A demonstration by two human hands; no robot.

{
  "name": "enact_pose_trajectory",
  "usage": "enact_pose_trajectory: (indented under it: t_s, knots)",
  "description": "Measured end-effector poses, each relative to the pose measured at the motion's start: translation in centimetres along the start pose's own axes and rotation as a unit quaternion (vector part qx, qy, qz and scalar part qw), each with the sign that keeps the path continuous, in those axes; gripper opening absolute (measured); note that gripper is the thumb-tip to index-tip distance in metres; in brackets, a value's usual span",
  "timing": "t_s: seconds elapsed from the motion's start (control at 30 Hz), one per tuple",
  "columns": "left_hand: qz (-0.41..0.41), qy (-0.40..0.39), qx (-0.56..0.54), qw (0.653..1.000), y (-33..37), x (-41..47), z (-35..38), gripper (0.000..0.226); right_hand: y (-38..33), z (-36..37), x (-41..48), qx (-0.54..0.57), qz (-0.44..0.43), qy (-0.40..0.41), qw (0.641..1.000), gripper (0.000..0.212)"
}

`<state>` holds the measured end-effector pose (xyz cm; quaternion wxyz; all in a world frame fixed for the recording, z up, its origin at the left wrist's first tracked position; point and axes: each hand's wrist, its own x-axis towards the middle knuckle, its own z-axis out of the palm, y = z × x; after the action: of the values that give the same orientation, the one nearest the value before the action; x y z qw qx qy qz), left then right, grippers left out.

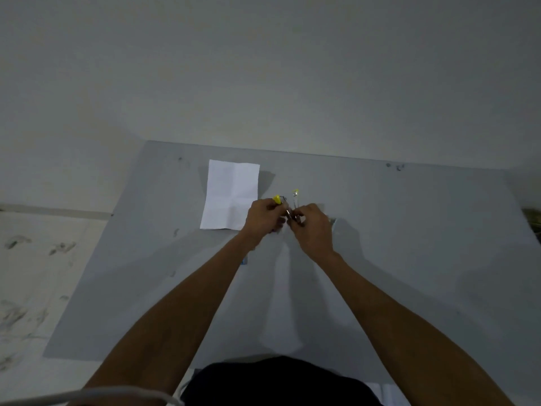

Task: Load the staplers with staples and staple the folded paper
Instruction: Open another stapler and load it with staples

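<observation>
Head view: the left hand (263,218) grips the yellow stapler (277,199), which is hinged open just above the tabletop (409,259). The right hand (313,227) pinches its metal end; whether staples are in cannot be told. The folded paper (231,194) lies flat just left of the hands, with no hand on it. Judgement: loading is in progress and stapling is outstanding.

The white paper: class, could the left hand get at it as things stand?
Probably yes: the paper lies flat right beside the left hand, nothing between them. But that hand's grip is on the yellow stapler.
</observation>
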<state>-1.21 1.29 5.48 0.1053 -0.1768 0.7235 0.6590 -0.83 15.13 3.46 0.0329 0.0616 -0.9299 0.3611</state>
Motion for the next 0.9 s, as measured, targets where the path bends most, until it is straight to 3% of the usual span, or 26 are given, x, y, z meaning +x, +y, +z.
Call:
enact_pose_trajectory:
  t_s: [0.17, 0.27, 0.33, 0.6, 0.7, 0.9]
  knots:
    - [0.020, 0.031, 0.054, 0.998, 0.8, -0.6, -0.1, 0.025, 0.1, -1.2, -1.0, 0.123, 0.001, 0.002, 0.992, 0.015]
    - [0.066, 0.027, 0.138, 0.988, 1.3, -1.3, -0.3, 0.022, -0.5, -2.2, -1.0, 0.243, 0.101, 0.035, 0.964, 0.013]
    - [0.092, 0.009, 0.175, 0.980, 1.5, -1.9, -0.1, 0.020, -0.5, -2.6, -0.3, 0.298, 0.170, 0.016, 0.939, 0.020]
    - [0.167, -0.030, 0.230, 0.958, 2.6, -2.9, 1.2, 0.017, -0.7, -2.8, 0.7, 0.290, 0.232, -0.007, 0.929, 0.018]
    - [0.194, -0.007, 0.251, 0.948, 2.7, -2.8, 1.2, 0.016, -0.3, -2.8, 0.7, 0.339, 0.285, -0.002, 0.897, 0.017]
    - [0.215, 0.018, 0.171, 0.961, 2.7, -3.0, 0.7, 0.010, 1.2, -3.2, 1.1, 0.401, 0.392, 0.042, 0.827, 0.011]
